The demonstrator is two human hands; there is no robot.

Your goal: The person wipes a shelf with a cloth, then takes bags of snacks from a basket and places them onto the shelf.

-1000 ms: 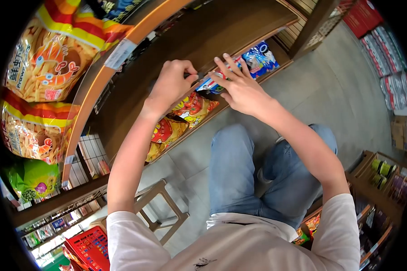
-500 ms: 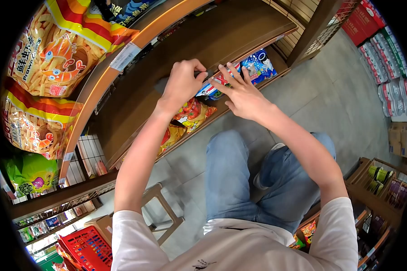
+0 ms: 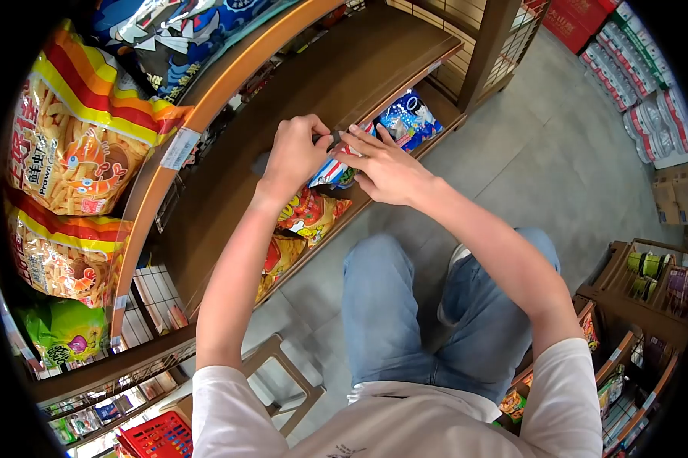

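Observation:
My left hand (image 3: 293,155) is over the front edge of the brown shelf (image 3: 229,191), its fingers curled around a small dark piece I cannot make out. Close beside it, my right hand (image 3: 390,169) has its fingers stretched out along the shelf edge, over a blue, white and red snack bag (image 3: 331,172). A dark blue bag (image 3: 410,120) lies just beyond the right hand on the lower level. Below my left wrist sit red and yellow snack bags (image 3: 311,214).
Large prawn cracker bags (image 3: 80,156) and a green bag (image 3: 65,332) stand on the shelf at left. A stool (image 3: 287,382) is beside my leg, and a red basket (image 3: 157,437) lies at lower left. Bottle packs (image 3: 634,69) are stacked at far right.
The camera view has shifted, so the shelf and hands appear further left. My right hand's fingers have drawn closer together and nearer my left hand, which keeps its curled grip.

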